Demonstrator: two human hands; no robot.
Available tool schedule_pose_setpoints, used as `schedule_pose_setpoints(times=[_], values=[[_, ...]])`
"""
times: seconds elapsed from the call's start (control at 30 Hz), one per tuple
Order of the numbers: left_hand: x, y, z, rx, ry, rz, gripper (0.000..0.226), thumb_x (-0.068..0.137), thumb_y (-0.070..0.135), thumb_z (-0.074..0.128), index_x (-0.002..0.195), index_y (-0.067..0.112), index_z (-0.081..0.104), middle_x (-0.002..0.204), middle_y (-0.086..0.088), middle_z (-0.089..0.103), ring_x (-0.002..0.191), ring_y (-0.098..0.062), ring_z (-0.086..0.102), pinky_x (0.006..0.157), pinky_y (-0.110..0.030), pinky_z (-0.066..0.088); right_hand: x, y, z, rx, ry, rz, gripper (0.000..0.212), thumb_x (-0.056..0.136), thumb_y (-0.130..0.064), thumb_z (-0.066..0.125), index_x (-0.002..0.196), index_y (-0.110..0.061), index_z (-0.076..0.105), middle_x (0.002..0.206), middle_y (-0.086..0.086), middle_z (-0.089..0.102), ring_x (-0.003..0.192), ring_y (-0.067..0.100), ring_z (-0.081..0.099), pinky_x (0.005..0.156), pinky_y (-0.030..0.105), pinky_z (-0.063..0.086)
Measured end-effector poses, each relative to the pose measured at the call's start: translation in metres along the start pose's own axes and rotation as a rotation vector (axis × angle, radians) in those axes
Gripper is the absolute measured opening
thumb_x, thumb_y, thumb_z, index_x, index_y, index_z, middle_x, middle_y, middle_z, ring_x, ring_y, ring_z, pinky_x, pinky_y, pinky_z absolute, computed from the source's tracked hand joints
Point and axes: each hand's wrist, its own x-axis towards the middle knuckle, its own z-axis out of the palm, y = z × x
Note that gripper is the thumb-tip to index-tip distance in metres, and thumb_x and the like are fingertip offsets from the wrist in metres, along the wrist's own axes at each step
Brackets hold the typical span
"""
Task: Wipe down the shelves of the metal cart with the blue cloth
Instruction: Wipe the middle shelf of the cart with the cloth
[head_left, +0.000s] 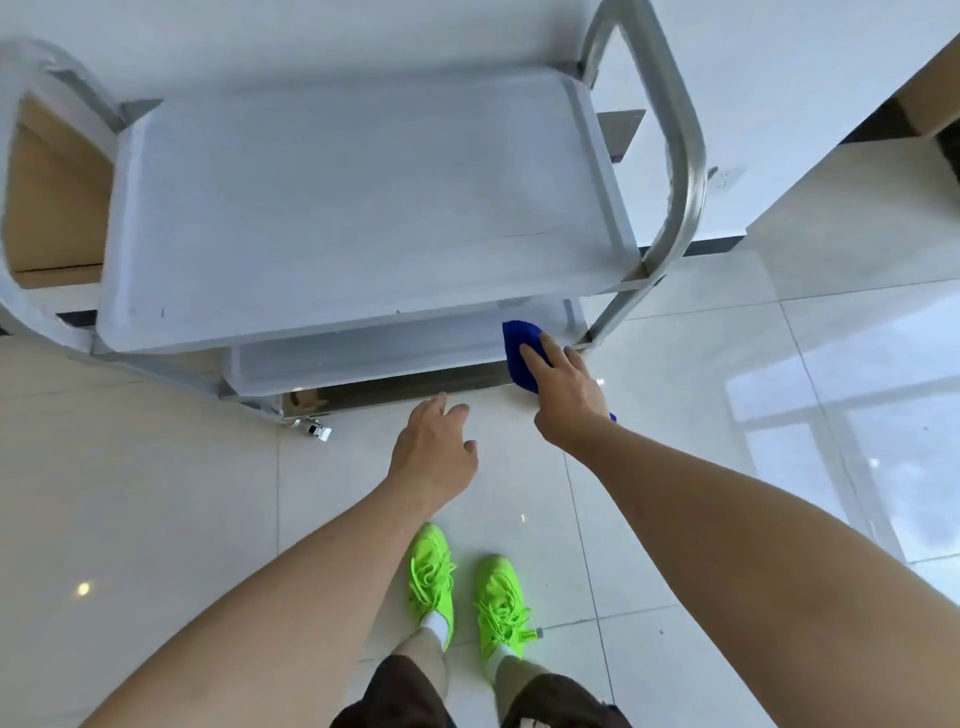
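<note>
The metal cart (680, 171) stands on the tiled floor in front of me, its bare top shelf (353, 208) filling the upper middle of the view. A lower shelf (363, 356) shows beneath the top shelf's front edge. My right hand (566, 395) presses the blue cloth (519, 345) onto the right front corner of that lower shelf; part of the cloth hangs over the edge under my palm. My left hand (434, 449) hovers empty in front of the cart, fingers loosely spread, just short of the lower shelf's front rim.
Cardboard boxes (57, 208) sit behind the cart's left handle, and another box (935, 98) is at the top right. A caster wheel (314, 428) sticks out below the cart's front left. My feet in neon green shoes (467, 597) stand on glossy white tiles.
</note>
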Motion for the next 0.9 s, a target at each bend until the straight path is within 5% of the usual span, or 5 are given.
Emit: schedule_pose_setpoints(times=[0.23, 0.53, 0.7, 0.9], values=[[0.040, -0.010, 0.057, 0.055, -0.066, 0.009, 0.053, 0.094, 0.030, 0.054, 0.145, 0.018, 0.041, 0.160, -0.010, 0.024, 0.147, -0.026, 0.018, 0.114, -0.039, 0.029, 0.019, 0.028, 0.063, 0.077, 0.009, 0.019, 0.083, 0.077, 0.005, 0.061, 0.150, -0.022, 0.031, 0.162, -0.001, 0.017, 0.142, 0.029, 0.020, 0.091, 0.040, 0.049], [0.117, -0.027, 0.060, 0.023, 0.089, -0.022, 0.053, 0.095, 0.028, 0.053, 0.145, 0.015, 0.041, 0.159, -0.011, 0.026, 0.147, -0.026, 0.019, 0.114, -0.038, 0.028, 0.089, 0.041, 0.066, 0.040, 0.223, -0.045, 0.088, 0.072, 0.006, 0.066, 0.148, -0.023, 0.032, 0.156, 0.002, 0.024, 0.134, 0.031, 0.026, 0.075, 0.042, 0.051], [0.101, -0.016, 0.063, 0.030, 0.024, -0.015, 0.056, 0.095, 0.028, 0.055, 0.148, 0.015, 0.038, 0.160, -0.010, 0.023, 0.148, -0.026, 0.017, 0.115, -0.039, 0.028, 0.072, 0.039, 0.072, 0.077, 0.184, -0.045, 0.086, 0.075, 0.006, 0.063, 0.150, -0.022, 0.031, 0.158, 0.003, 0.023, 0.140, 0.032, 0.021, 0.099, 0.047, 0.048], [0.123, -0.007, 0.053, 0.048, 0.093, 0.048, 0.053, 0.095, 0.028, 0.056, 0.144, 0.014, 0.042, 0.158, -0.013, 0.028, 0.145, -0.029, 0.022, 0.112, -0.042, 0.033, 0.085, 0.041, 0.064, 0.055, 0.243, -0.032, 0.088, 0.076, 0.006, 0.063, 0.152, -0.021, 0.030, 0.161, 0.005, 0.020, 0.144, 0.035, 0.019, 0.098, 0.048, 0.047]])
